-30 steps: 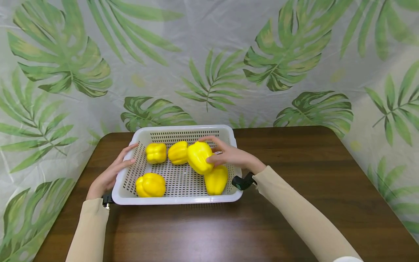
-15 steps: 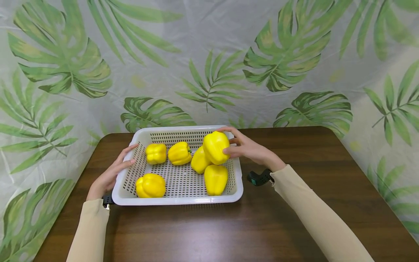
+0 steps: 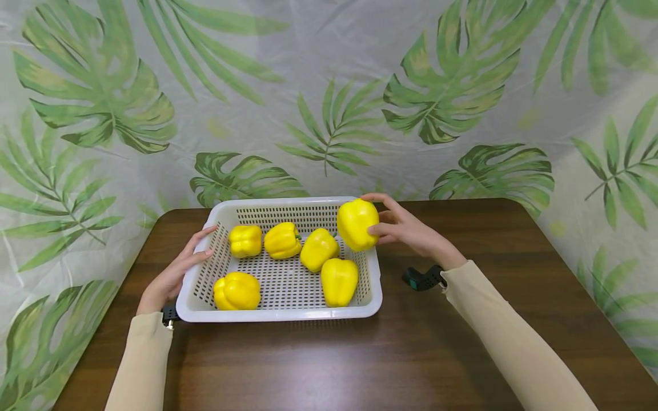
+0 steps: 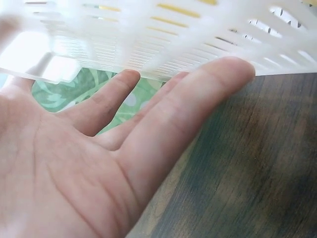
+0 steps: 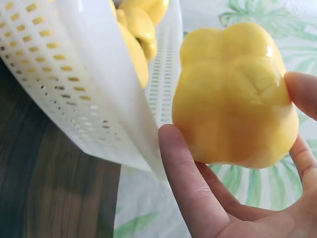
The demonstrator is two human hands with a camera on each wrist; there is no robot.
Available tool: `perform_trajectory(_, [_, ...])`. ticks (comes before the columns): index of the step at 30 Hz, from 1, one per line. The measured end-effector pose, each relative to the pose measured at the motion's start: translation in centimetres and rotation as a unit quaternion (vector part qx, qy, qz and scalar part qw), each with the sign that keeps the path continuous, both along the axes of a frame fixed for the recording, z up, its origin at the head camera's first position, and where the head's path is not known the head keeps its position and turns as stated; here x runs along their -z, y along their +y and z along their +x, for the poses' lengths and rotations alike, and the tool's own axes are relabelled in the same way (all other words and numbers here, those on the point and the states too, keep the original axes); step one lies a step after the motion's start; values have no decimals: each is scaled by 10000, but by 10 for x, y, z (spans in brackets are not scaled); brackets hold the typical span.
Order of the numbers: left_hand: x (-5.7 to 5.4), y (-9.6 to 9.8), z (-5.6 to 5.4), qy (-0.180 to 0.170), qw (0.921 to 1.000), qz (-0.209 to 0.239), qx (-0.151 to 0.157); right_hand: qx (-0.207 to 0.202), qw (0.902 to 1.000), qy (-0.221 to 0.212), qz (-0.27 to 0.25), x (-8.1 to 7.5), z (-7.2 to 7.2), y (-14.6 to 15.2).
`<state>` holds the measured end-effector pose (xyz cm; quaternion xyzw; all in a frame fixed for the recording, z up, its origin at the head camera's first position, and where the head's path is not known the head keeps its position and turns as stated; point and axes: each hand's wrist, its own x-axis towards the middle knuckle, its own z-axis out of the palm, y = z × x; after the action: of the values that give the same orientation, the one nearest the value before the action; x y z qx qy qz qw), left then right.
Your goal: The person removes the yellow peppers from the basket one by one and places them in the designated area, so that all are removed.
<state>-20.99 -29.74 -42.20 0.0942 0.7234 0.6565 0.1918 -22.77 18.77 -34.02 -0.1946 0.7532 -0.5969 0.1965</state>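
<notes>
My right hand (image 3: 403, 228) holds a yellow bell pepper (image 3: 358, 224) between thumb and fingers, above the right rim of the white slotted basket (image 3: 277, 314). In the right wrist view this bell pepper (image 5: 233, 99) hangs just outside the basket wall (image 5: 119, 94), its lobed end facing the camera. At the basket's left side, my left hand (image 3: 175, 271) rests with fairly straight fingers against the rim. The left wrist view shows its thumb (image 4: 198, 94) against the slotted wall. Several more yellow bell peppers lie inside, among them one (image 3: 237, 291) at the front left and one (image 3: 339, 282) at the front right.
The basket stands on the left part of a dark wooden table (image 3: 462, 319). Behind the table hangs a pale cloth (image 3: 349, 45) printed with green leaves. Each wrist wears a black band, the right one (image 3: 422, 278) beside the basket's right side.
My right hand has carried the bell pepper rightward and slightly up, from over the basket's inside to its right rim. Another pepper beneath it has come into view. The left hand has stayed put.
</notes>
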Motion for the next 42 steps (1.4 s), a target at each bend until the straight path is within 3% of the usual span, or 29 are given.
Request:
perform_trajectory(21, [0,1,0,-37,9999,124,4,805,9960,385,-66,20,-5,33])
perform_trajectory(31, [0,1,1,27,10000,68,3,1163,9929,226,71,26,-8,49])
perform_trajectory(42, [1,2,1,-4,10000,34,-33,1343,9905,149,247,45,-14,65])
